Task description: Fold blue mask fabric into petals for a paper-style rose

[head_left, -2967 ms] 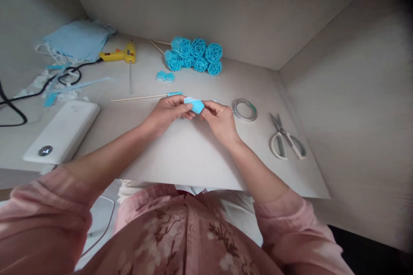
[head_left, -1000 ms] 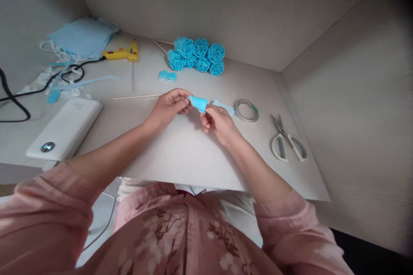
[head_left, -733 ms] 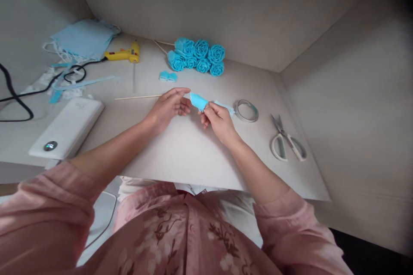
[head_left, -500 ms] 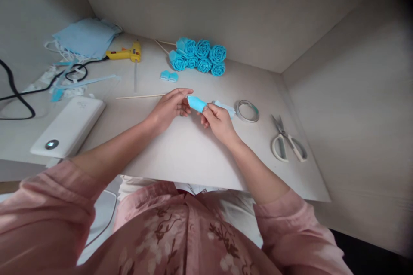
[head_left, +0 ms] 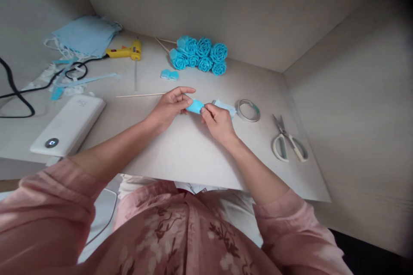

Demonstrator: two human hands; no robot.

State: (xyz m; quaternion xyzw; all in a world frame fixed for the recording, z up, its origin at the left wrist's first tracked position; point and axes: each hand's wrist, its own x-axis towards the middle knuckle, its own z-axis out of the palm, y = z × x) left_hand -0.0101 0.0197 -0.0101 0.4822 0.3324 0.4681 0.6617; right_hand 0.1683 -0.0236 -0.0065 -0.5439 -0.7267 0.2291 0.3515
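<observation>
Between my hands, above the table, is a small blue piece of fabric (head_left: 195, 106), like the material of the face masks. My left hand (head_left: 173, 105) pinches its left end, thumb on top. At its right end, the thumb and fingers of my right hand (head_left: 218, 121) are closed on it. Behind my left hand a thin wooden stick (head_left: 138, 95) lies on the table, its right end hidden. A pale blue cloth piece (head_left: 226, 108) lies just behind my right hand. Farther back sits a small folded blue piece (head_left: 169, 74).
Several blue fabric roses (head_left: 203, 53) on sticks lie at the back. Left are face masks (head_left: 84, 36), a yellow glue gun (head_left: 126, 51) with a black cord, scraps (head_left: 69, 86) and a white power bank (head_left: 69, 125). A tape roll (head_left: 248, 110) and scissors (head_left: 285, 139) lie right.
My left thumb has come down onto the left end of the blue fabric piece. The right fingers have shifted slightly left along it.
</observation>
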